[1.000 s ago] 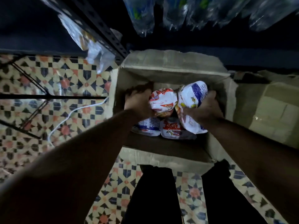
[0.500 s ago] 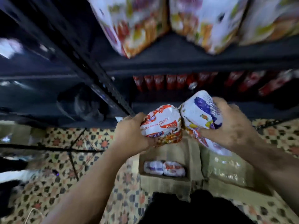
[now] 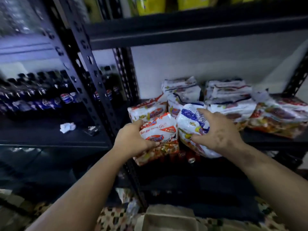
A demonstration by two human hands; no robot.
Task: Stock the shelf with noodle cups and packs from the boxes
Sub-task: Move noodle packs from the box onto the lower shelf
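Head: noodle pack [image 3: 160, 130] within fingers [image 3: 150, 144]

Noodle packs [image 3: 228, 99] are lying stacked on the shelf [image 3: 273, 139], behind two held packs. Bottles [image 3: 41, 97] are standing on the shelf to the left. A box [image 3: 166, 219] is sitting below.

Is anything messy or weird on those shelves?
A crumpled white scrap lies loose on the dark shelf left of the noodle packs, in front of the cola bottles. It looks like litter, not stock. The stacked packs lean unevenly, but none looks torn.
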